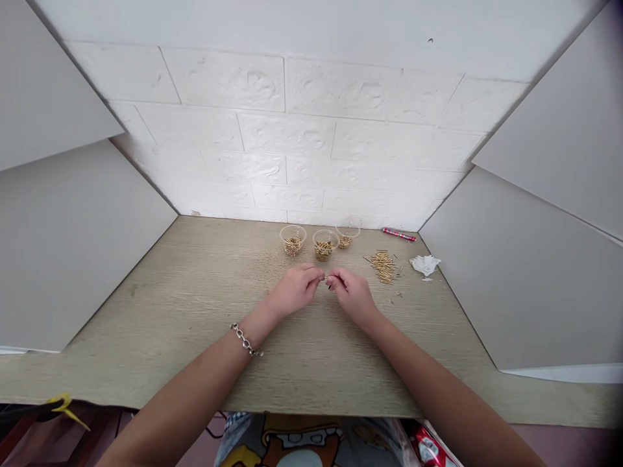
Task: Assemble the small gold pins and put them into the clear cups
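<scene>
My left hand [298, 288], with a chain bracelet on its wrist, and my right hand [351, 292] meet above the middle of the table. Fingertips of both are pinched around a thin gold-coloured pin [326, 277], mostly hidden by the fingers. A small dark bit shows under the right fingertips; its kind is too small to make out. Just beyond the hands stand a clear cup of brass-coloured pieces [324, 250] and, to its left, a cup of finer gold pieces [293, 245]. Behind on the right is a third clear cup [346, 239]. To the right lies a pile of gold pins [383, 266].
A crumpled white tissue [425, 264] and a red-pink wrapped stick [399, 234] lie at the right. Tiny gold bits are scattered left of the cups on the wooden table [195, 337]. Grey panels [87, 246] flank both sides; a white brick-pattern wall [311, 136] closes the back.
</scene>
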Available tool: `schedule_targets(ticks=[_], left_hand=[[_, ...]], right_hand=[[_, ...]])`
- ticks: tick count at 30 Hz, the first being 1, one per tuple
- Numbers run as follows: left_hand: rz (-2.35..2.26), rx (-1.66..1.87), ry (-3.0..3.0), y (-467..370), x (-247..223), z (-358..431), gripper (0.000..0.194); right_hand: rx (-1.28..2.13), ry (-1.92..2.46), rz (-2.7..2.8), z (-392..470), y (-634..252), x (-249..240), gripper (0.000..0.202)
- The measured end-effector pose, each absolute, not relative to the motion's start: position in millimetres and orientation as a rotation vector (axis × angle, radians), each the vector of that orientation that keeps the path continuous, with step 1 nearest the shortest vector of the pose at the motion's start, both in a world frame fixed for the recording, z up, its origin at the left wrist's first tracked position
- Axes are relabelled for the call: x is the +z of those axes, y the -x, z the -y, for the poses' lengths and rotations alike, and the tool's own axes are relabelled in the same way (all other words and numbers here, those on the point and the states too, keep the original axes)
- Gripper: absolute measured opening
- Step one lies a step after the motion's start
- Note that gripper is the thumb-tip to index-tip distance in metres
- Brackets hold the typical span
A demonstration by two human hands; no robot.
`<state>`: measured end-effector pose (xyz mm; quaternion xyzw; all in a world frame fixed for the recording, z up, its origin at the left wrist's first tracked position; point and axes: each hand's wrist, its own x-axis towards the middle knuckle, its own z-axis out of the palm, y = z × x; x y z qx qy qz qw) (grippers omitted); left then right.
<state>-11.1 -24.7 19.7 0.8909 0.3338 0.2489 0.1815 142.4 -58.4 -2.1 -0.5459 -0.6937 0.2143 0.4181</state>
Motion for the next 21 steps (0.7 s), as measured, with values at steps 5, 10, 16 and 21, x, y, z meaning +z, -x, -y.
schedule_targets(ticks=[5, 10, 16, 21], left_hand=[[-0.916, 0.722, -2.506, 11.7, 19.4, 24.2, 0.026], [-0.924, 0.761, -2.428, 10.8, 17.4, 23.4, 0.026], [-1.001, 0.74, -2.374, 8.2, 17.5, 24.1, 0.026], [-1.032, 0.757, -2.341, 6.2, 19.3, 26.3, 0.025]], right_hand=[[0.54, 1.354, 1.734, 57.6, -142.0, -2.4, 0.015], [0.554, 1.334, 1.721, 58.0, -142.6, -2.1, 0.014], [0.504, 1.334, 1.736, 58.5, -142.2, -2.8, 0.015], [0.375, 1.352, 1.767, 59.1, -141.3, -5.3, 0.014]])
